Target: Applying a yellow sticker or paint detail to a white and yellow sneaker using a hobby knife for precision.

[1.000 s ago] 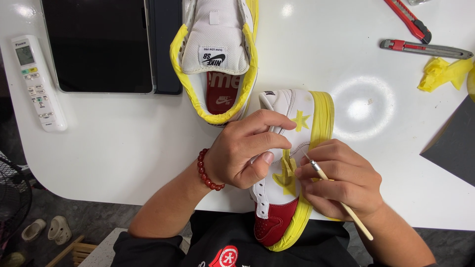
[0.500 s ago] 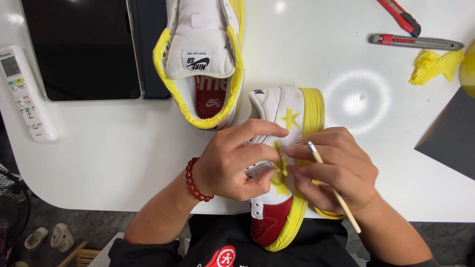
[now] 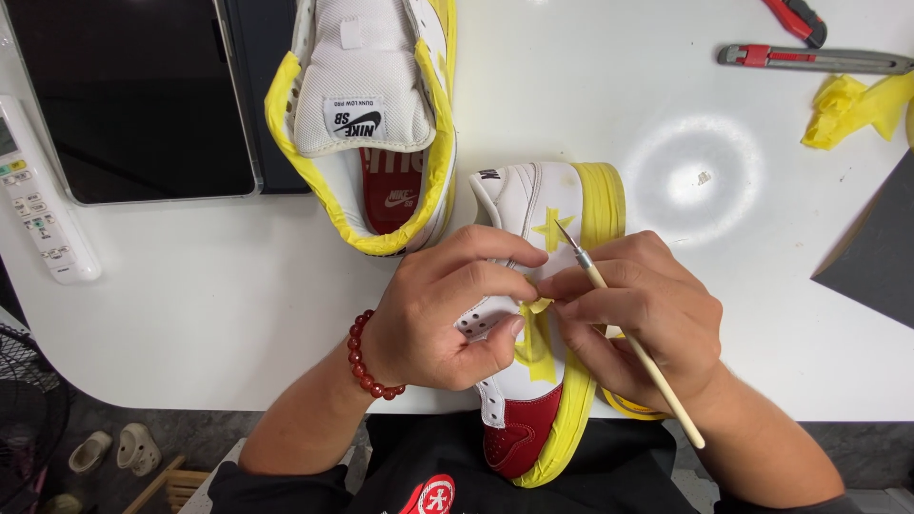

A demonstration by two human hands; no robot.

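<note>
Head view shows the left hand (image 3: 433, 314) steadying a white shoe (image 3: 528, 314) lying on its side at the table's (image 3: 190, 314) near edge, fingertips pinching a bit of yellow tape (image 3: 535, 306) on its side. The right hand (image 3: 643, 319) grips a craft knife (image 3: 628, 338) and pinches the same tape. Peeling looks under way; lifting it cleanly calls for a slow, gentle pull.

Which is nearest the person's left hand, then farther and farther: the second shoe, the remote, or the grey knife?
From the left hand:
1. Second shoe, just above it on the table.
2. Remote, far off at the left edge.
3. Grey knife, top right, beyond the right hand.
</note>
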